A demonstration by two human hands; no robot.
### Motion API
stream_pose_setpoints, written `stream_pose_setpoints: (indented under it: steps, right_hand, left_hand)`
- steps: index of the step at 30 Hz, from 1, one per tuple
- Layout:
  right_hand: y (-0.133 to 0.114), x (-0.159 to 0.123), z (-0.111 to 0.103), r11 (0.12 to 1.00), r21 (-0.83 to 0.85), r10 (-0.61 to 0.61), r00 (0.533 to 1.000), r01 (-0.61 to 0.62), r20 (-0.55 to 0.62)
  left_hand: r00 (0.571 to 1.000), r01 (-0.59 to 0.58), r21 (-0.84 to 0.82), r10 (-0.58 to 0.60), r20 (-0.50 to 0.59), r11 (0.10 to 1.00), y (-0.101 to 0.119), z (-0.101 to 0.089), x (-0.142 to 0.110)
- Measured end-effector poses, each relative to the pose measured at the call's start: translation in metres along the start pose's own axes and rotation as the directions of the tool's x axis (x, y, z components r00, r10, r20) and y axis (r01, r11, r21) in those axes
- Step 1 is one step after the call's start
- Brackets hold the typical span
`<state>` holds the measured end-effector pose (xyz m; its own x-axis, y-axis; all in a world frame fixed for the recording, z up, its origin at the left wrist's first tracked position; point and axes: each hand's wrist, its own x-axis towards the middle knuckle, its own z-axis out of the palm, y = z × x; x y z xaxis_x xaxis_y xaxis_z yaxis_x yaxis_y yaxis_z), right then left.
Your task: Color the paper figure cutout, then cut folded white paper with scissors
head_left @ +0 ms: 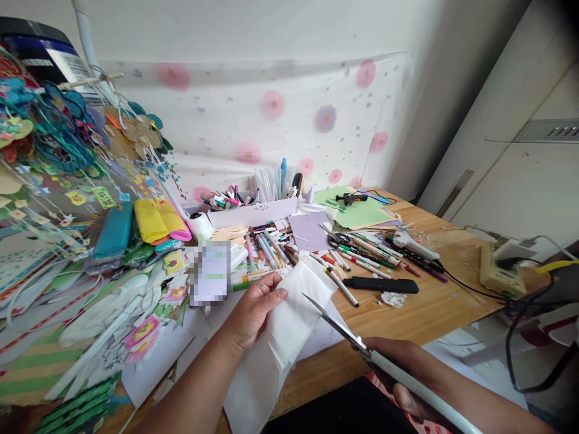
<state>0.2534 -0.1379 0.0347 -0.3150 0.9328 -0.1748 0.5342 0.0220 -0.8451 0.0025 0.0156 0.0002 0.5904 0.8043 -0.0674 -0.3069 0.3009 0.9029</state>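
Observation:
My left hand (pixel 259 310) pinches the upper part of a thin white sheet (pixel 289 328) between thumb and fingers. The sheet is slightly see-through, folded over, and hangs down toward the table's front edge. In my right hand (pixel 402 374) is a pair of scissors (pixel 337 322), the fingers wrapped around its handle. Its blades look closed together and point up and left, their tip close to the right edge of the sheet. Part of the handle is hidden by the hand.
Loose markers (pixel 362 259) crowd the wooden table (pixel 456 271) behind the sheet. A black flat case (pixel 382 284) lies near them, with black scissors (pixel 339 240) and green paper (pixel 362 208) farther back. Paper scraps (pixel 108 337) cover the left side. A power strip (pixel 502 268) stands at right.

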Motion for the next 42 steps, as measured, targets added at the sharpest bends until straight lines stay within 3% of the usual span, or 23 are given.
stream_pose_setpoints:
  steps: [5, 13, 18, 25, 30, 36, 42]
  right_hand:
    - [-0.012, 0.002, -0.002, 1.000, -0.005, -0.018, 1.000, 0.018, 0.008]
    - [-0.012, 0.005, 0.000, 0.998, -0.050, -0.041, 0.998, 0.044, 0.049]
    - [-0.011, 0.007, 0.003, 0.997, -0.080, -0.008, 1.000, 0.006, -0.029]
    - [0.010, 0.014, 0.013, 1.000, -0.012, -0.003, 1.000, 0.003, -0.023]
    - [0.005, 0.006, 0.011, 0.997, -0.048, -0.069, 0.995, 0.065, -0.074]
    - [0.003, 0.000, 0.015, 1.000, -0.022, 0.008, 0.998, -0.010, -0.056]
    - [0.004, 0.005, 0.022, 1.000, -0.029, -0.003, 0.997, 0.001, -0.072]
  left_hand:
    - [1.000, -0.006, 0.005, 0.007, -0.013, 1.000, 0.001, 0.001, -0.001]
    - [1.000, -0.003, 0.017, 0.003, -0.024, 1.000, 0.001, 0.001, -0.002]
    - [1.000, 0.004, 0.002, -0.004, -0.031, 1.000, 0.001, 0.001, -0.003]
    - [1.000, 0.001, -0.005, -0.002, -0.027, 1.000, 0.003, 0.002, -0.003]
    - [1.000, 0.021, -0.006, -0.021, -0.020, 1.000, 0.002, 0.000, -0.003]
    - [0.999, 0.041, 0.021, -0.041, 0.011, 0.999, 0.002, -0.001, -0.005]
    - [0.999, 0.039, 0.050, -0.040, 0.016, 0.998, 0.001, -0.003, -0.004]
